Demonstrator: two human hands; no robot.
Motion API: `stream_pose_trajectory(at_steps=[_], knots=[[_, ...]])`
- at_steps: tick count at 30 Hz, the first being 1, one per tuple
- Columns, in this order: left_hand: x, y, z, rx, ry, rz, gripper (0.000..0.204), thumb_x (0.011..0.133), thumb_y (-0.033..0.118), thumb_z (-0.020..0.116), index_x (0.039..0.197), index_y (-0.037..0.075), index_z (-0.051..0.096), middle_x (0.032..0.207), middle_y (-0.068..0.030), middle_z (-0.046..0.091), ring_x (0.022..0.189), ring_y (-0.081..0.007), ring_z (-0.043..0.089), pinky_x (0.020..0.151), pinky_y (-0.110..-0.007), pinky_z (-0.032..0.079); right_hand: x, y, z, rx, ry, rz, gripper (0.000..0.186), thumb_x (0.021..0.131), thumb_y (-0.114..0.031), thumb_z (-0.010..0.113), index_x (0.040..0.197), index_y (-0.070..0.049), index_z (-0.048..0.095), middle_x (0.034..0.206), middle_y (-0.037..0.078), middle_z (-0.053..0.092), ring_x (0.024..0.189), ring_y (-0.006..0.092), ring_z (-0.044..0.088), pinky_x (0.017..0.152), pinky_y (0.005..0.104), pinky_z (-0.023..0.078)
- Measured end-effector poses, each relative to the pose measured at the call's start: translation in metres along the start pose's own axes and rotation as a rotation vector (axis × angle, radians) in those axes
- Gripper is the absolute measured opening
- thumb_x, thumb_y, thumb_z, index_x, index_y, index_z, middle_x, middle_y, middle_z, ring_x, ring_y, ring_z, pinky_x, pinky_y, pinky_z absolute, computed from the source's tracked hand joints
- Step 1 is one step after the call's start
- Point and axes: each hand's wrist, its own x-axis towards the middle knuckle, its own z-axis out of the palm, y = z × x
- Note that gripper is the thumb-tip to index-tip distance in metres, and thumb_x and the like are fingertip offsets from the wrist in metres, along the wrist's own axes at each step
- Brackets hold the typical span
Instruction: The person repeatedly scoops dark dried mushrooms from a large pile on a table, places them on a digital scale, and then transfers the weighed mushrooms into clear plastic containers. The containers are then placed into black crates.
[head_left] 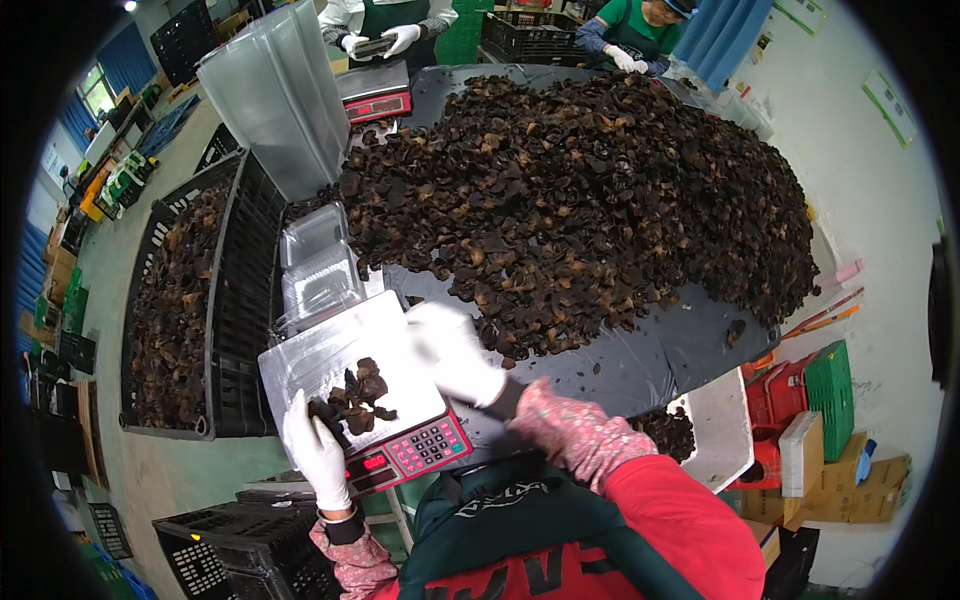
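Dark brown wood ear mushrooms [360,397] lie in a small heap on the pale platform [315,352] of a red digital scale [432,448]. At the platform's left edge is my left hand [318,458], in a white glove, its fingers stretched out beside the heap; their tips touch or nearly touch the nearest pieces. My right hand [452,352], also white-gloved, is over the platform's right side, smeared by motion, so its fingers cannot be made out. Beyond it a large pile of wood ear mushrooms [590,200] covers most of the dark-covered table [630,365].
Clear plastic trays [318,255] sit behind the scale, below a tall stack of clear containers [275,100]. A black crate [225,300] of mushrooms stands left. Two people [395,25] work across the table near another red scale [378,105]. A white bin [722,430] is right.
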Motion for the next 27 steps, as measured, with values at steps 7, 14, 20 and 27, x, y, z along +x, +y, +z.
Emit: stream_pose_trajectory(at_steps=[7, 14, 20, 27], knots=[[0.016, 0.099, 0.001, -0.223, 0.101, 0.047, 0.02, 0.096, -0.002, 0.053, 0.111, -0.002, 0.066, 0.108, -0.013, 0.068, 0.1, -0.025, 0.064, 0.092, -0.035, 0.049, -0.074, 0.09, -0.17, -1.164, 0.15, 0.018, 0.062, 0.076, -0.026, 0.078, 0.133, -0.014, 0.057, 0.138, 0.012, 0.051, 0.125, 0.0321, 0.048, 0.1, 0.0438, 0.043], [-0.016, 0.2, 0.117, -0.648, -0.519, 0.198, 0.021, 0.089, 0.002, 0.061, 0.11, 0.002, 0.066, 0.117, -0.0141, 0.064, 0.112, -0.0297, 0.062, 0.097, -0.035, 0.048, -0.14, 0.103, -0.206, -0.702, 0.385, 0.093, 0.056, 0.078, -0.008, 0.073, 0.133, -0.009, 0.057, 0.128, 0.015, 0.056, 0.116, 0.0331, 0.054, 0.099, 0.039, 0.044], [-0.038, 0.21, 0.16, -0.704, -0.825, 0.144, 0.018, 0.092, 0.011, 0.059, 0.107, 0.006, 0.068, 0.107, -0.012, 0.068, 0.106, -0.0313, 0.064, 0.093, -0.038, 0.051, -0.169, 0.109, -0.222, 0.096, 0.529, 0.342, 0.064, 0.085, 0.002, 0.064, 0.145, -0.005, 0.042, 0.134, 0.008, 0.052, 0.114, 0.018, 0.056, 0.096, 0.0296, 0.047], [-0.041, 0.216, 0.172, -1.188, -1.08, -0.481, 0.034, 0.103, 0.02, 0.052, 0.131, 0.002, 0.057, 0.108, -0.0095, 0.068, 0.091, -0.0129, 0.066, 0.077, -0.026, 0.054, -0.146, 0.053, -0.192, 0.658, 0.386, 0.315, 0.069, 0.089, 0.003, 0.058, 0.15, 0.002, 0.027, 0.139, 0.013, 0.052, 0.121, 0.0242, 0.059, 0.103, 0.033, 0.046]])
